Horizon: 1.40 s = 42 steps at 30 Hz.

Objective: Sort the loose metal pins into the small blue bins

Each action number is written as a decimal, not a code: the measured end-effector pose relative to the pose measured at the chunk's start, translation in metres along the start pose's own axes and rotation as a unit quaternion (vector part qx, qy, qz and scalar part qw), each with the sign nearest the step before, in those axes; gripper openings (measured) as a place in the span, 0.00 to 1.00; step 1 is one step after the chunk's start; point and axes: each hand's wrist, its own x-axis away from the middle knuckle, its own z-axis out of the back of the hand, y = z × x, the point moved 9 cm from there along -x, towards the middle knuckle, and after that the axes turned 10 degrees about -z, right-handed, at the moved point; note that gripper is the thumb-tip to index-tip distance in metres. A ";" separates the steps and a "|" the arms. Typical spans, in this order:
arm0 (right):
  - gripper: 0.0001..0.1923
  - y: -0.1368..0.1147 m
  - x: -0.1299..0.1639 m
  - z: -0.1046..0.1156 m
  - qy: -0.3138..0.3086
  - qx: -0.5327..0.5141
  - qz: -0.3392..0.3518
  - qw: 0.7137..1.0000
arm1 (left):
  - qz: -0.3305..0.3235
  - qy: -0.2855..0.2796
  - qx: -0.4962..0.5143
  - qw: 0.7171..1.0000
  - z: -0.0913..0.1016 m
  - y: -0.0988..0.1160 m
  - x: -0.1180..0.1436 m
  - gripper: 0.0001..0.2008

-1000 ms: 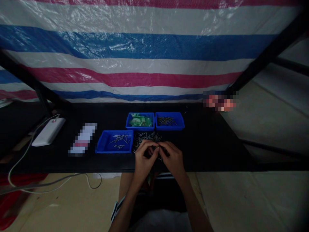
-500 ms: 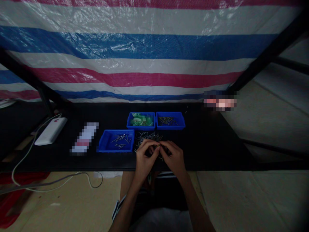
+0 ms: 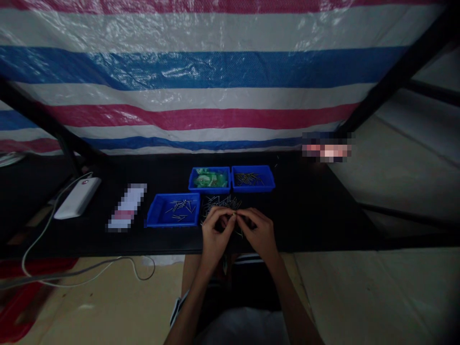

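My left hand (image 3: 214, 235) and my right hand (image 3: 259, 233) are drawn together over the near edge of the black table (image 3: 316, 211), fingertips meeting in the middle. Between them I pinch a small thin metal pin (image 3: 234, 215), thumb and forefinger of each hand closed on it from either side; it is too small and the light too dim for me to tell exactly how it is oriented or whether there is a second piece on it. Just beyond my fingers a loose pile of pins (image 3: 220, 203) lies scattered on the tabletop, touching nothing but the table. To the left of that pile, just beside it, sits a blue tray (image 3: 173, 211) with a few pins spread across its floor. Behind the pile stand two smaller blue trays side by side, touching: the left one (image 3: 209, 178) holds green pieces, the right one (image 3: 253, 178) holds a heap of dark pins. Further left on the table lies a blurred white card (image 3: 127, 207), and well beyond it a white power bank (image 3: 78, 197) with a white cable (image 3: 43, 230) running off the table edge and looping over the floor. A striped tarp (image 3: 201, 81) in blue, pink and white hangs behind the table.
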 end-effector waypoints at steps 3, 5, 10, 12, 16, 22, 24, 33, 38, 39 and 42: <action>0.07 0.000 0.000 0.001 0.005 -0.003 0.005 1.000 | -0.002 -0.006 -0.002 1.000 -0.001 0.001 0.000 0.04; 0.06 0.001 -0.001 0.000 0.003 -0.003 0.002 1.000 | -0.003 -0.009 -0.006 1.000 -0.001 0.002 -0.001 0.05; 0.05 0.001 0.000 0.002 0.001 -0.017 -0.020 1.000 | 0.013 0.004 0.000 1.000 0.001 -0.002 0.000 0.05; 0.06 0.000 -0.001 0.004 0.017 -0.027 -0.031 0.999 | 0.033 0.029 0.016 0.999 0.004 -0.008 0.002 0.07; 0.07 -0.002 -0.017 0.017 0.095 -0.020 -0.049 0.994 | 0.059 0.064 0.027 0.996 0.008 -0.016 0.006 0.10; 0.08 0.004 -0.074 0.047 0.186 0.094 -0.079 0.975 | 0.069 0.036 0.014 0.997 0.005 -0.014 0.006 0.10; 0.09 0.006 -0.082 0.052 0.184 0.113 -0.081 0.973 | 0.072 0.033 0.009 0.997 0.006 -0.014 0.006 0.10; 0.06 0.023 -0.020 0.027 -0.006 0.112 -0.071 0.991 | 0.083 0.031 0.020 0.996 0.004 -0.016 0.006 0.13; 0.15 0.028 0.008 0.025 -0.091 0.130 -0.073 0.985 | 0.087 0.021 0.014 0.996 0.003 -0.017 0.007 0.12; 0.18 0.027 0.011 0.025 -0.101 0.133 -0.069 0.984 | 0.087 0.020 0.014 0.996 0.003 -0.018 0.008 0.12; 0.24 0.023 0.015 0.025 -0.121 0.141 -0.055 0.981 | 0.089 0.021 0.013 0.996 0.003 -0.018 0.008 0.11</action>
